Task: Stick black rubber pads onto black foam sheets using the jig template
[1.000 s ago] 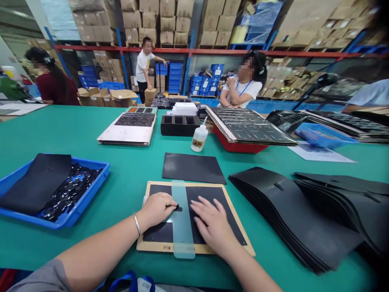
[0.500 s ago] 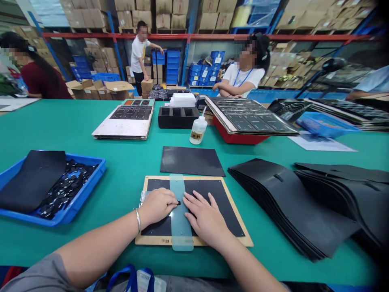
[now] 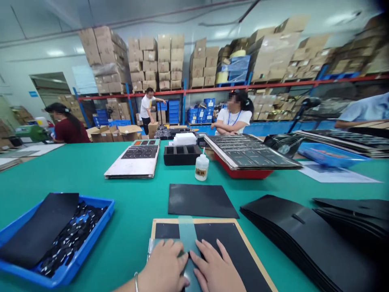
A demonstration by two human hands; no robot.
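My left hand [image 3: 167,263] rests on the clear, bluish plastic strip [image 3: 187,229] with its fingers apart. One of its fingertips is at a tiny black piece [image 3: 189,254] on the strip. Opposite it, my right hand [image 3: 217,265] lies flat with spread fingers, partly on the strip and partly on the black sheet [image 3: 243,259]. Under that sheet is a tan board [image 3: 212,221], whose edge shows as a frame. The lower part of the board is out of view.
Left stands a blue tray [image 3: 111,207] of small black pieces. Beyond the board lie a single black sheet [image 3: 200,198] and a squeeze bottle [image 3: 201,168]. Stacked black sheets [image 3: 282,227] curve at right. A red bin [image 3: 251,172] bears panels. Co-workers are across the table.
The view has tilted up, so the board and hands sit lower in the picture. My left fingers have gone from a pinch at the small black piece to lying more spread. My right hand remains flat.
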